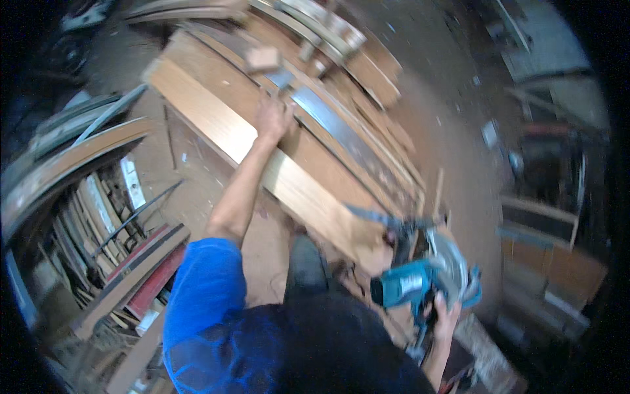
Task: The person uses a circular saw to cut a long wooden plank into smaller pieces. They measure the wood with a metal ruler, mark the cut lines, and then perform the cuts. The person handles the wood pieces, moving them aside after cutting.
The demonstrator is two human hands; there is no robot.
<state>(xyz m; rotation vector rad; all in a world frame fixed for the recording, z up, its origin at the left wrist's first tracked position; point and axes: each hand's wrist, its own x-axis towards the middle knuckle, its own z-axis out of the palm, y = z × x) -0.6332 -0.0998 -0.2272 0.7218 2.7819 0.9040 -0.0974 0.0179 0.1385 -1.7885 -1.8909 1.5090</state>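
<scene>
A long pale wooden plank [289,177] lies slantwise on a brown wooden bench top [321,154], its near right end at a teal miter saw [407,282]. My left arm crosses over the plank. My left hand [274,119] rests beyond it, by a long dark strip on the bench top; blur hides how its fingers are set. Fingers of my right hand [446,316] are wrapped around the saw's handle, below the round blade guard [449,262]. A small wood block [263,59] sits past my left hand.
A shiny metal strip [321,111] runs along the bench behind the plank. Wood offcuts [374,75] lie at its far side. Stacked wooden strips [92,217] and curved pieces [98,148] fill the left. Boards [548,262] stand at the right on the dirt-brown floor.
</scene>
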